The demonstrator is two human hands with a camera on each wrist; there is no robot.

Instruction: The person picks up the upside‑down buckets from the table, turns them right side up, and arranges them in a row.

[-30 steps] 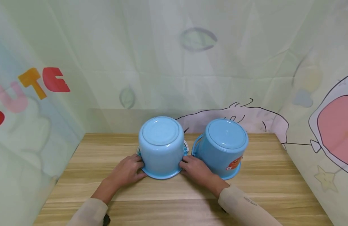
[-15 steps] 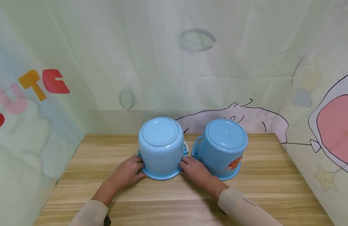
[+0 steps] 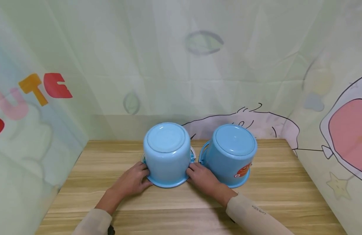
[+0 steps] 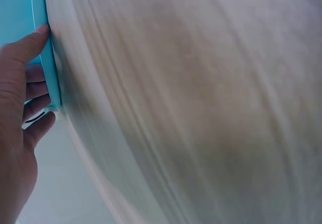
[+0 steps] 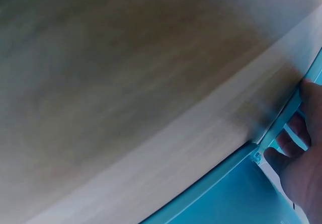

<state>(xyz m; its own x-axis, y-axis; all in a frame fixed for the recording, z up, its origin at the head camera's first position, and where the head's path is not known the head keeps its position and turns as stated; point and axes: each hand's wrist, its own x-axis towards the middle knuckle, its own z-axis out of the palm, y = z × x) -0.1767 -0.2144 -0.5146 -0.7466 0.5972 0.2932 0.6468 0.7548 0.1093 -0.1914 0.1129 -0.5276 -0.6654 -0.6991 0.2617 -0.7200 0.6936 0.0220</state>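
Two light-blue plastic buckets stand upside down side by side on the wooden table. On the left bucket [image 3: 168, 156], my left hand [image 3: 133, 179] holds the rim at the left side and my right hand [image 3: 203, 178] holds it at the right side. In the left wrist view the thumb lies along the blue rim [image 4: 48, 65], with the other fingers bent against it. The right wrist view shows fingers at the same bucket's rim [image 5: 282, 121], partly cut off by the frame edge. A bail handle [image 3: 193, 152] shows behind the left bucket.
Close beside my right hand stands the right bucket [image 3: 234, 156], slightly tilted in view, with a red sticker [image 3: 243, 170] and its handle [image 3: 203, 151] on its left. The wooden table [image 3: 169, 212] ends at a printed cloth [image 3: 160, 58] behind and on both sides.
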